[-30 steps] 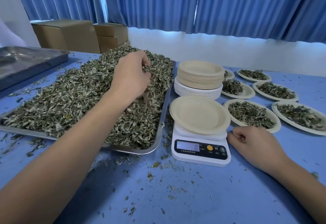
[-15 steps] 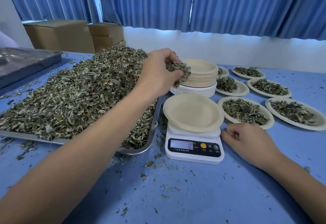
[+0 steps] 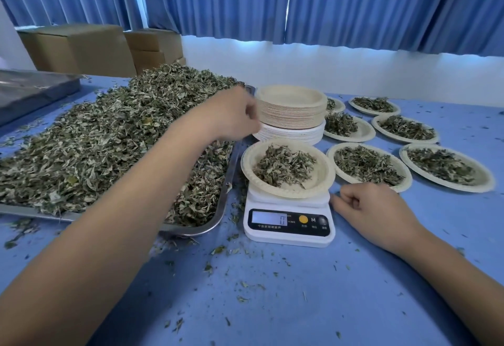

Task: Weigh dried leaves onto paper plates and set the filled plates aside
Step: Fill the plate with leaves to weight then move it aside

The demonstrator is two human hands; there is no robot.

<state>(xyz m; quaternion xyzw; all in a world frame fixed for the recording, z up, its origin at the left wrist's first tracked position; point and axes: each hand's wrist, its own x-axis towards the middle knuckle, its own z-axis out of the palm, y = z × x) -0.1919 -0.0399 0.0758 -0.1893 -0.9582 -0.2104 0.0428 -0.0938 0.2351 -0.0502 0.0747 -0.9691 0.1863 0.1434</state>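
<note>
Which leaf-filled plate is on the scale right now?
The plate beside the metal tray, sitting on the white scale; the other plates lie on the table.

Blue curtains [image 3: 354, 5] hang well beyond the right hand [image 3: 373, 209], daylight glowing under their hem on a white wall [image 3: 300, 73]. Cardboard boxes [image 3: 76, 48] stand beyond the left hand [image 3: 231, 115], behind the blue table [image 3: 300, 304].
</note>
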